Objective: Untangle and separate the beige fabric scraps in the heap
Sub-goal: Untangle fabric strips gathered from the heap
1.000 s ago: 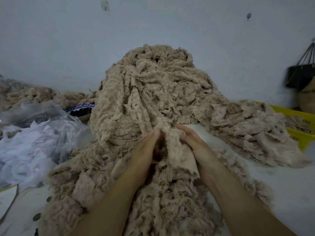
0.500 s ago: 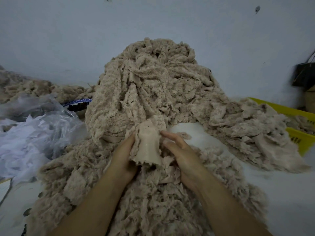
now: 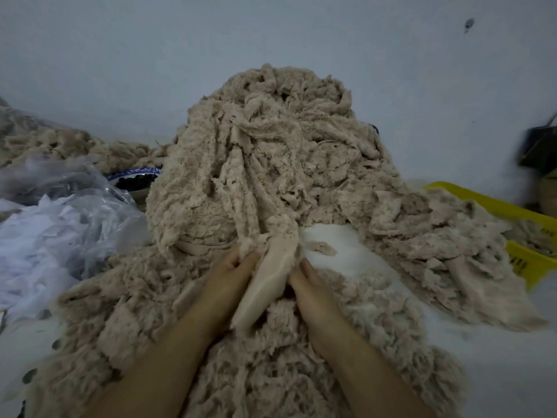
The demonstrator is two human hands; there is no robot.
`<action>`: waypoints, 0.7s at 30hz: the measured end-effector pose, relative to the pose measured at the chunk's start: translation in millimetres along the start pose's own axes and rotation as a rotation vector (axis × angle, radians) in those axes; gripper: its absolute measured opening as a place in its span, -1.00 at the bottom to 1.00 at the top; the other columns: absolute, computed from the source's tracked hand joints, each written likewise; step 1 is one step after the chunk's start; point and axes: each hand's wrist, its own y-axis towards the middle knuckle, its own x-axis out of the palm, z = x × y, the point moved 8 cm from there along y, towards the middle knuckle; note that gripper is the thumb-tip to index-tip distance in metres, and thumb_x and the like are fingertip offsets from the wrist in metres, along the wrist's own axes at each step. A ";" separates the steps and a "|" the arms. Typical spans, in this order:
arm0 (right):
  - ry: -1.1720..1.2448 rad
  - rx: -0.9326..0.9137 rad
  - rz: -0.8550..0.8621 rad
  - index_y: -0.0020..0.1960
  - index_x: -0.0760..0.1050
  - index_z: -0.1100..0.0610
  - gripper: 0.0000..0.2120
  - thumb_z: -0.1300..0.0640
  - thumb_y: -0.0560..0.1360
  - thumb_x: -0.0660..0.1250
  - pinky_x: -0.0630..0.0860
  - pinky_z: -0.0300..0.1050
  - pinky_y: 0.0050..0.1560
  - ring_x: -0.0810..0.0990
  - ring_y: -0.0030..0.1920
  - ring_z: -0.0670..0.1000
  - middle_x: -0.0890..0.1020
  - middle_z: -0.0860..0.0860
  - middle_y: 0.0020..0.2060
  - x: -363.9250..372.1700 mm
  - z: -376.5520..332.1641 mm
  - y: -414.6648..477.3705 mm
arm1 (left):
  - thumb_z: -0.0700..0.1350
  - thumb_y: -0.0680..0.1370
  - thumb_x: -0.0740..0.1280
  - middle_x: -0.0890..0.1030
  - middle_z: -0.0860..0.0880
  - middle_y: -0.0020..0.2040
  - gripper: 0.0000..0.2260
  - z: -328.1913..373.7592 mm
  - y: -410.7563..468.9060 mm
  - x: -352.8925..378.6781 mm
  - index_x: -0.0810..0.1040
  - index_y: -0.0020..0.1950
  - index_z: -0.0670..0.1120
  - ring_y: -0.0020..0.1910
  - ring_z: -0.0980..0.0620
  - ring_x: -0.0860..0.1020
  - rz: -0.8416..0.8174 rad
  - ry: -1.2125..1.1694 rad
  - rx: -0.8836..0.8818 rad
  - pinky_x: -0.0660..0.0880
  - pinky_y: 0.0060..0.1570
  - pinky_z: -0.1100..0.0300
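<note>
A tall heap of fluffy beige fabric scraps (image 3: 271, 152) rises against the wall and spreads toward me. At its foot a smooth beige scrap (image 3: 268, 282) hangs from the tangle, standing between my two hands. My left hand (image 3: 229, 279) grips its left edge with curled fingers. My right hand (image 3: 310, 291) holds its right side, fingers tucked behind the cloth. Loose scraps (image 3: 256, 372) cover my lap area under both forearms.
Clear plastic bags with white fabric (image 3: 57, 224) lie at the left, with a blue-rimmed bowl (image 3: 135, 176) behind them. A yellow crate (image 3: 524, 233) holding more scraps sits at the right. A dark bag (image 3: 539, 149) hangs on the wall. White surface (image 3: 482, 357) shows at the right.
Both hands stayed at the foot of the heap and drew the smooth scrap out longer and downward; it now hangs as a narrow strip between them. The camera tilted slightly.
</note>
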 end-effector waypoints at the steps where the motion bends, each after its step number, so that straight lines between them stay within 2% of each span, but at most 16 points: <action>1: -0.019 0.009 0.018 0.20 0.44 -0.29 -0.81 -0.04 0.64 0.23 0.52 -0.42 -0.19 0.62 -0.11 -0.35 0.61 -0.32 -0.01 -3.3 2.2 1.1 | 0.08 0.62 0.29 0.70 0.12 -0.23 -0.80 7.1 -4.4 6.2 0.69 -0.07 0.10 -0.30 0.24 0.64 -0.037 0.019 0.034 0.47 -0.40 0.41; 3: -0.042 0.020 0.072 0.22 0.53 -0.18 -0.73 0.14 0.65 0.22 0.54 -0.41 -0.24 0.65 -0.14 -0.28 0.69 -0.26 -0.09 -9.9 4.6 2.1 | 0.20 0.58 0.29 0.71 0.20 -0.12 -0.79 13.9 -14.0 16.7 0.70 -0.09 0.21 -0.16 0.28 0.65 -0.093 -0.001 0.047 0.51 -0.25 0.37; 4: -0.035 0.037 0.094 0.20 0.57 -0.13 -0.74 0.16 0.65 0.22 0.57 -0.36 -0.22 0.68 -0.12 -0.20 0.72 -0.18 -0.10 -11.2 6.1 3.1 | 0.24 0.56 0.27 0.68 0.32 -0.09 -0.80 17.3 -15.2 18.5 0.68 -0.09 0.27 -0.12 0.37 0.62 -0.102 -0.004 0.036 0.50 -0.18 0.39; 7: 0.076 0.114 0.193 0.27 0.53 0.14 -0.74 0.25 0.67 0.15 0.58 -0.27 -0.17 0.65 -0.15 0.04 0.69 0.10 -0.10 -19.6 9.0 1.9 | 0.32 0.50 0.23 0.55 0.57 -0.20 -0.83 31.4 -22.7 23.5 0.60 -0.11 0.38 -0.19 0.62 0.48 -0.156 0.006 0.074 0.38 -0.29 0.63; 8: 0.085 0.114 0.214 0.30 0.49 0.23 -0.73 0.29 0.67 0.13 0.57 -0.20 -0.13 0.61 -0.15 0.03 0.65 0.11 -0.08 -23.6 8.6 2.1 | 0.35 0.47 0.21 0.52 0.60 -0.20 -0.83 35.0 -25.1 29.1 0.59 -0.12 0.43 -0.18 0.66 0.45 -0.191 0.032 0.100 0.33 -0.30 0.68; 10: 0.115 0.082 0.231 0.27 0.47 0.24 -0.76 0.33 0.65 0.14 0.55 -0.14 -0.17 0.59 -0.18 -0.03 0.62 0.03 -0.12 -30.2 4.2 1.9 | 0.36 0.43 0.21 0.49 0.63 -0.22 -0.84 34.4 -30.1 39.9 0.57 -0.14 0.42 -0.19 0.68 0.43 -0.287 0.164 0.112 0.28 -0.27 0.71; 12: 0.179 0.028 0.261 0.22 0.47 0.22 -0.79 0.32 0.65 0.14 0.55 -0.16 -0.28 0.61 -0.24 -0.06 0.61 -0.01 -0.18 -37.1 -3.9 1.5 | 0.29 0.47 0.28 0.54 0.56 -0.24 -0.89 26.3 -26.4 44.2 0.57 -0.14 0.35 -0.22 0.58 0.49 -0.336 0.228 0.078 0.35 -0.28 0.64; 14: 0.240 -0.020 0.288 0.18 0.50 0.21 -0.80 0.32 0.64 0.14 0.58 -0.20 -0.34 0.67 -0.28 -0.07 0.68 0.01 -0.23 -41.4 -11.6 2.5 | 0.14 0.55 0.35 0.64 0.26 -0.27 -0.85 19.9 -18.0 39.4 0.59 -0.18 0.16 -0.25 0.29 0.58 -0.282 0.257 0.091 0.42 -0.26 0.45; 15: 0.300 -0.036 0.289 0.16 0.52 0.14 -0.77 0.33 0.64 0.15 0.61 -0.19 -0.30 0.71 -0.23 -0.06 0.72 0.00 -0.21 -41.3 -15.2 2.3 | 0.07 0.58 0.35 0.62 0.08 -0.29 -0.79 19.5 -16.3 36.9 0.57 -0.22 0.03 -0.27 0.14 0.55 -0.252 0.249 0.092 0.41 -0.26 0.33; 16: 0.369 -0.046 0.287 0.19 0.53 0.05 -0.72 0.33 0.64 0.16 0.64 -0.16 -0.25 0.73 -0.16 -0.04 0.74 -0.01 -0.17 -41.7 -16.0 3.1 | 0.04 0.59 0.34 0.58 -0.02 -0.30 -0.75 18.2 -15.4 32.4 0.55 -0.24 -0.03 -0.29 0.08 0.52 -0.218 0.204 0.068 0.38 -0.27 0.27; 17: 0.433 -0.062 0.285 0.29 0.48 0.02 -0.67 0.32 0.63 0.17 0.65 -0.12 -0.23 0.73 -0.14 0.00 0.75 0.00 -0.15 -41.6 -16.9 3.0 | 0.03 0.60 0.33 0.59 -0.04 -0.29 -0.75 17.6 -15.4 26.7 0.57 -0.23 -0.04 -0.30 0.06 0.55 -0.178 0.115 0.025 0.41 -0.28 0.29; 19: 0.519 -0.078 0.312 0.55 0.18 0.06 -0.47 0.32 0.63 0.17 0.63 -0.12 -0.31 0.70 -0.29 0.00 0.72 0.04 -0.28 -43.4 -17.3 2.5 | 0.01 0.60 0.33 0.72 0.02 -0.16 -0.79 16.5 -16.7 18.0 0.69 -0.14 -0.02 -0.23 0.05 0.68 -0.123 -0.139 -0.092 0.54 -0.30 0.29; 20: 0.528 -0.081 0.315 0.59 0.06 0.08 -0.41 0.32 0.63 0.17 0.61 -0.15 -0.36 0.66 -0.37 -0.02 0.70 0.07 -0.33 -43.6 -16.0 4.0 | -0.01 0.60 0.33 0.74 0.01 -0.10 -0.81 15.9 -16.9 15.2 0.72 -0.06 -0.01 -0.17 0.05 0.71 -0.104 -0.237 -0.141 0.58 -0.31 0.26; 21: 0.526 -0.086 0.313 0.59 0.06 0.11 -0.41 0.31 0.63 0.19 0.59 -0.16 -0.38 0.63 -0.41 -0.03 0.68 0.08 -0.36 -41.0 -17.2 4.5 | -0.02 0.61 0.33 0.74 -0.02 -0.06 -0.81 14.4 -15.6 13.1 0.74 -0.03 -0.02 -0.13 0.02 0.72 -0.085 -0.285 -0.167 0.60 -0.31 0.21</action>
